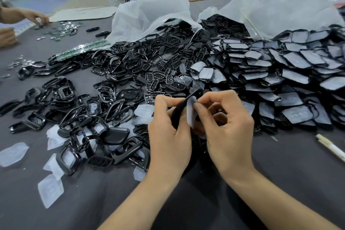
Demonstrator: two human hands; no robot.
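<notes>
Both hands at near centre, raised just above the grey worktop (280,170). Left hand (168,136): fingers (162,101) curled round a black shell piece (177,112), held on edge, its narrow side toward the camera. Right hand (230,132): thumb and forefinger pinch a translucent pad (191,113) and hold it flat against the right face of the shell; the other fingers are loosely bent and hold nothing. Pad and shell touch; whether the pad is seated in the shell cannot be told. Left of the hands, a loose heap of black frames (112,80) spreads from near to far, with loose translucent pads (50,190) scattered among and in front of it. Right of the hands, overlapping rows of black pieces with pale faces (291,61) cover the worktop. Behind both heaps lie two clear plastic bags (149,13), mouths open toward the heaps. Strip of green circuit boards (84,48) at the far left edge of the frame heap. White pen (332,148) lies at near right, well apart from the hands. Another person's hand (35,17) rests on small parts at far left.
</notes>
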